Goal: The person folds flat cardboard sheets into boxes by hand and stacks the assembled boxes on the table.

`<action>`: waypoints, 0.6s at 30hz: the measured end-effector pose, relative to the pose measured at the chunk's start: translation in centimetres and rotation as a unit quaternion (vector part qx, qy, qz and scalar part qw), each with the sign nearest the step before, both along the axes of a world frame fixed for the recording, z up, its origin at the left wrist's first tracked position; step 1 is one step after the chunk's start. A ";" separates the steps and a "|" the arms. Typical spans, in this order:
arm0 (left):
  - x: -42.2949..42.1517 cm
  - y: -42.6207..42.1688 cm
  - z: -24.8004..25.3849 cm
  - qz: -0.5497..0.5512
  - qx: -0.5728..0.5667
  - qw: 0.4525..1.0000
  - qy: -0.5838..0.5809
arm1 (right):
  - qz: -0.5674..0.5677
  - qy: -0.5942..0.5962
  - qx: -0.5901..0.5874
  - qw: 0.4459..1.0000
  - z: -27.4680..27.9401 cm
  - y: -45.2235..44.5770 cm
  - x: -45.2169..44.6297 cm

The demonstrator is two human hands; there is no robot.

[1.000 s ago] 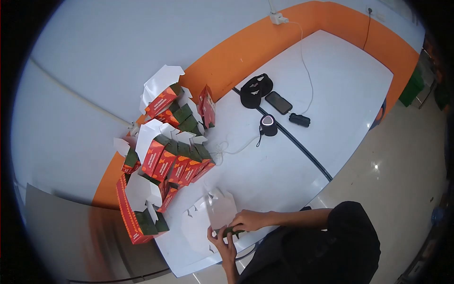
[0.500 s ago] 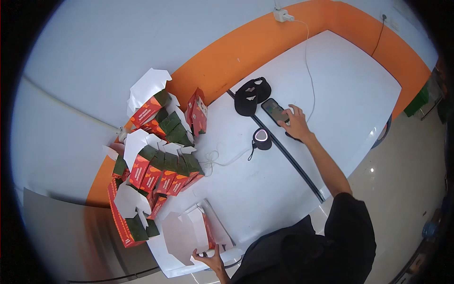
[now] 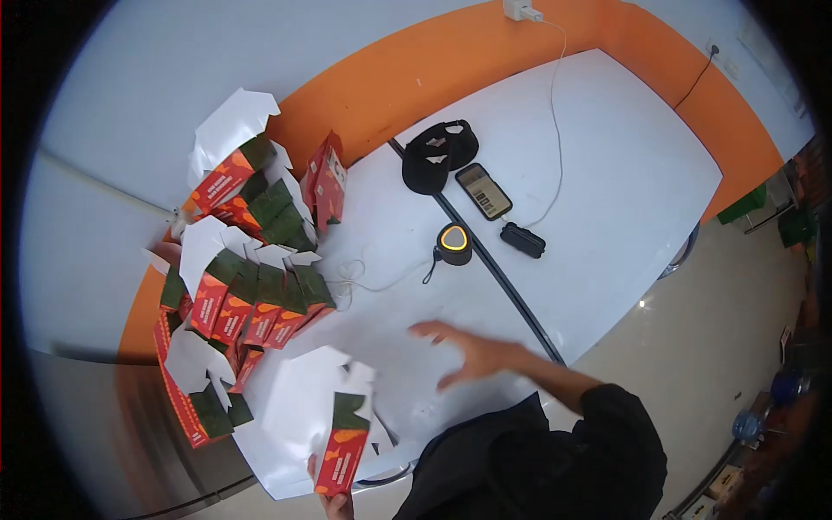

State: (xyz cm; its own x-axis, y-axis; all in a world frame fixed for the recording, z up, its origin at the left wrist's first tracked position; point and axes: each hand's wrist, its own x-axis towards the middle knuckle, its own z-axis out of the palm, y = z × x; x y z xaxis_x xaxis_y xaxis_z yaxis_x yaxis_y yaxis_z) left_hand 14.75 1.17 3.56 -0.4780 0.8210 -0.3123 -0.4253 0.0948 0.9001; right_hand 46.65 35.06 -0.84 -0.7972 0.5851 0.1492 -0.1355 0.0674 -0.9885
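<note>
My left hand (image 3: 336,504) grips the bottom end of a red printed carton (image 3: 341,459) at the front edge of the white table. The carton's green part and its white flaps spread open above it, over what looks like another flat sheet. Over the table to the right of the carton, my right hand (image 3: 475,354) is open, its fingers apart and nothing in them. A black phone (image 3: 484,192) with a lit screen lies farther back, beyond my right hand.
Several red-and-green cartons (image 3: 234,303) with white flaps crowd the table's left side. A black cap (image 3: 438,156), a round black speaker (image 3: 453,243) with a lit ring and a black case (image 3: 523,241) lie farther back. White cables (image 3: 559,130) cross the tabletop.
My right hand has left the phone and moved toward the carton. My left hand has taken hold of the carton, whose printed side now faces up. The speaker's ring turned from pinkish white to yellow.
</note>
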 end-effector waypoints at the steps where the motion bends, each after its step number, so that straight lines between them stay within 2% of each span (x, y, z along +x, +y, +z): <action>1: -0.5 0.2 -0.4 -0.025 0.004 0.997 -0.078 | 0.002 0.009 0.060 0.998 1.0 -2.2 -1.2; 2: -0.8 0.7 -0.6 -0.052 0.008 0.987 -0.154 | 0.003 0.019 0.121 0.992 1.9 -3.9 -2.2; 4: -0.5 2.8 -1.9 -0.147 -0.035 0.973 -0.177 | -0.026 0.027 0.185 0.982 1.1 -6.4 -4.0; 6: 2.8 7.3 -0.6 -0.019 -0.187 0.982 -0.016 | -0.056 0.010 0.256 0.965 0.1 -7.3 -4.5; 7: 3.1 7.7 0.0 -0.055 -0.194 0.962 0.183 | -0.071 -0.013 0.289 0.954 -0.6 -7.5 -4.6; 8: 3.3 8.0 0.6 -0.089 -0.190 0.903 0.374 | -0.086 -0.037 0.323 0.942 -1.2 -7.7 -4.5; 9: 3.7 8.8 1.3 -0.118 -0.176 0.809 0.549 | -0.094 -0.023 0.313 0.945 -1.5 -7.9 -4.7; 11: 5.5 10.3 3.7 -0.173 -0.110 0.794 0.572 | -0.068 -0.067 0.343 0.934 -1.1 -9.1 -4.8; 13: 7.3 13.1 4.0 -0.219 -0.057 0.784 0.578 | -0.039 -0.120 0.376 0.918 -0.7 -8.7 -4.7; 16: 6.2 13.4 0.8 -0.312 -0.075 0.822 0.470 | 0.027 -0.191 0.384 0.903 -0.2 -8.9 -4.2; 17: 7.4 14.0 0.9 -0.255 -0.048 0.849 0.461 | 0.048 -0.208 0.377 0.901 0.1 -8.7 -3.9; 18: 7.3 14.1 0.7 -0.242 -0.028 0.860 0.448 | 0.071 -0.224 0.372 0.898 0.3 -8.3 -3.6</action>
State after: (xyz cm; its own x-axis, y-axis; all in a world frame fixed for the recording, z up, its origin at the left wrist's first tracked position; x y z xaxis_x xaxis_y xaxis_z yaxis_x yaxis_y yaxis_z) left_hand 22.05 15.28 4.24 -0.1531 0.9873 -0.0414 0.5382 0.1185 0.8345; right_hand 43.03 26.80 -0.55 -0.9330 0.3449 0.1027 0.2055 0.7450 -0.6346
